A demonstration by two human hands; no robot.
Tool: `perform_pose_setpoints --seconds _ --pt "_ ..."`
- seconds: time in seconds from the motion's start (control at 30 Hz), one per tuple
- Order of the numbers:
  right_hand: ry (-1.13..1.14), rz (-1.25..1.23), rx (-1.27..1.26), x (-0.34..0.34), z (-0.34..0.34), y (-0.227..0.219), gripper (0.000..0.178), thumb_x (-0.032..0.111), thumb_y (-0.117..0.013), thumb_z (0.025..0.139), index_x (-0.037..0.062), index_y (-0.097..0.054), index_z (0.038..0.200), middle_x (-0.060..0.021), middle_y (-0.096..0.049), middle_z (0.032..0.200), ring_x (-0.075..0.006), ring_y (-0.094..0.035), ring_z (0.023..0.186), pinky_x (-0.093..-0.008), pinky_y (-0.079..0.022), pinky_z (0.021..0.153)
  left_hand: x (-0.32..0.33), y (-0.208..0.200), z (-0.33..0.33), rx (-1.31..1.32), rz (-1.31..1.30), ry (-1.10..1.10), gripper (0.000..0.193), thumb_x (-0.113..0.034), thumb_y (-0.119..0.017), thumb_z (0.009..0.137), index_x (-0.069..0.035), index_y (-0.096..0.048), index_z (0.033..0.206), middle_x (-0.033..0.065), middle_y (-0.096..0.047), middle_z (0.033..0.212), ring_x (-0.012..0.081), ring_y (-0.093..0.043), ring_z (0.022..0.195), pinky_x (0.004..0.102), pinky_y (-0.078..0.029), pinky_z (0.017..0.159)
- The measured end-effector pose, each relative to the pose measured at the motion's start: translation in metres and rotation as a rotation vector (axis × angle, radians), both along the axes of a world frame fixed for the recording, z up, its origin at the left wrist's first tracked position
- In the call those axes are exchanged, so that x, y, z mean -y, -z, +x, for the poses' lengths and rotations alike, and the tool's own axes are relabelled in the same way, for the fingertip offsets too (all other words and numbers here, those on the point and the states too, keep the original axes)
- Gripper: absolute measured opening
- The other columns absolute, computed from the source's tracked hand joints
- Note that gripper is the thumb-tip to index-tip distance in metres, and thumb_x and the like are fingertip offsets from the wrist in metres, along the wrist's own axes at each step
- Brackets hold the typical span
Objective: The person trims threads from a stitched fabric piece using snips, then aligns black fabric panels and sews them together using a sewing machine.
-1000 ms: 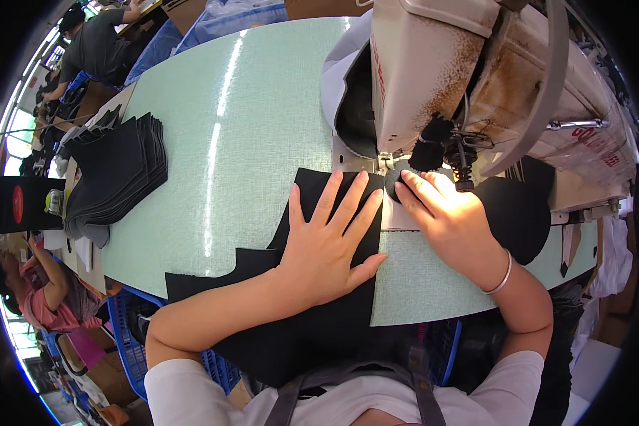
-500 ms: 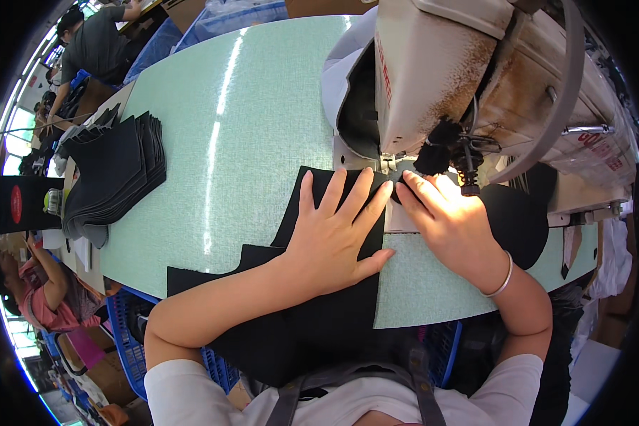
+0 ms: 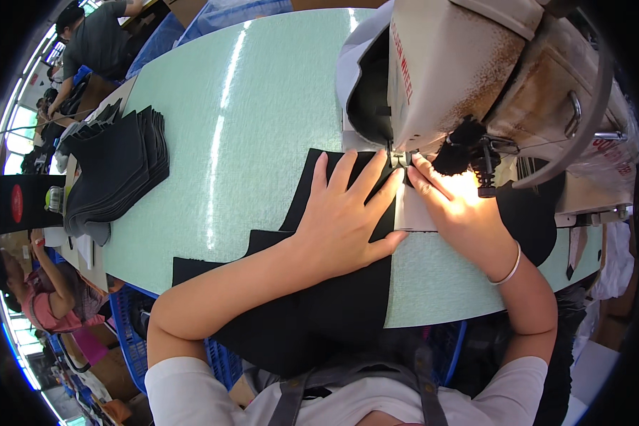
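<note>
A large black sheet of fabric [image 3: 334, 312] lies on the table, hangs over its near edge and reaches the presser foot [image 3: 400, 160] of a worn white sewing machine [image 3: 440, 71]. My left hand [image 3: 337, 224] rests flat on the sheet with fingers spread, fingertips just left of the foot. My right hand [image 3: 465, 220] lies to the right of the foot, fingers stretched toward it and lit by the machine's lamp. Its index fingertip almost touches the foot. What lies beneath the right fingers is mostly hidden.
A fanned stack of black cut pieces [image 3: 117, 170] stands on the pale green table [image 3: 184, 142] at the left. Another black piece [image 3: 529, 227] lies right of my right hand. A blue basket [image 3: 124, 323] is below the table edge. Two people work at the far left.
The black sheet has slid a little away from me past the presser foot, and both hands have moved forward with it. The view has shifted slightly.
</note>
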State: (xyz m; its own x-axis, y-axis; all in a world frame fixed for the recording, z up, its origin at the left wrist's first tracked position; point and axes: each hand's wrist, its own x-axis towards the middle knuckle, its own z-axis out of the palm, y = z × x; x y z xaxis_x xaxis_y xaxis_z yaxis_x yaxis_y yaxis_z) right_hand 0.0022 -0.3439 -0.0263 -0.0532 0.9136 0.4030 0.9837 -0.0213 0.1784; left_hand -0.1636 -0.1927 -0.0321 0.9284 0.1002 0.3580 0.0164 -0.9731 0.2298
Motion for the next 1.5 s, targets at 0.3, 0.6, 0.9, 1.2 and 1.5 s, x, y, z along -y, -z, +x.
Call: perform_pose_setpoints --seconds 0.3,0.6,0.9,1.2,1.5 --pt "-0.008 -0.028 -0.119 0.0 0.001 -0.004 0.039 0.008 -0.062 0.078 0.0092 -0.067 0.117 -0.003 -0.069 0.09 -0.0171 -0.067 0.073 -0.03 -0.051 0.066 -0.005 -0.003 0.0 0.002 -0.004 0.021 0.067 -0.046 -0.075 0.074 -0.007 -0.059 0.126 0.018 -0.05 0.124 0.0407 -0.042 0.122 0.0607 -0.036 0.099" --pt "-0.159 0.039 -0.238 -0.004 0.017 -0.015 0.032 0.003 -0.065 0.078 0.0113 -0.069 0.109 -0.0028 -0.067 0.089 -0.0204 -0.065 0.075 -0.0349 -0.05 0.073 -0.016 -0.029 -0.019 -0.339 -0.038 0.151 0.093 -0.06 -0.073 0.072 -0.008 -0.042 0.144 0.0178 -0.037 0.146 0.043 -0.027 0.14 0.0643 -0.028 0.108" --pt "-0.095 -0.085 -0.251 -0.001 0.021 -0.011 0.04 0.007 -0.065 0.074 0.0103 -0.069 0.113 -0.0001 -0.065 0.076 -0.018 -0.064 0.068 -0.0337 -0.051 0.066 -0.015 -0.028 -0.013 -0.359 -0.005 0.119 0.094 -0.06 -0.071 0.073 -0.007 -0.04 0.145 0.0187 -0.036 0.146 0.0429 -0.026 0.141 0.0641 -0.03 0.107" --pt "-0.045 -0.1 -0.329 -0.001 0.006 -0.011 0.039 0.009 -0.064 0.076 0.0085 -0.067 0.116 -0.0025 -0.071 0.086 -0.0188 -0.065 0.062 -0.032 -0.05 0.053 -0.013 -0.03 -0.014 -0.336 -0.022 0.12 0.093 -0.056 -0.074 0.073 -0.006 -0.041 0.144 0.0199 -0.037 0.145 0.0418 -0.028 0.14 0.0639 -0.031 0.106" --pt "-0.034 0.021 -0.438 -0.001 -0.009 -0.007 0.034 0.007 -0.066 0.078 0.0014 -0.066 0.111 -0.0098 -0.07 0.095 -0.0234 -0.066 0.063 -0.0346 -0.053 0.06 -0.006 -0.04 -0.015 -0.384 -0.016 0.088 0.092 -0.051 -0.078 0.071 -0.004 -0.042 0.141 0.0198 -0.037 0.145 0.041 -0.028 0.14 0.0636 -0.033 0.105"
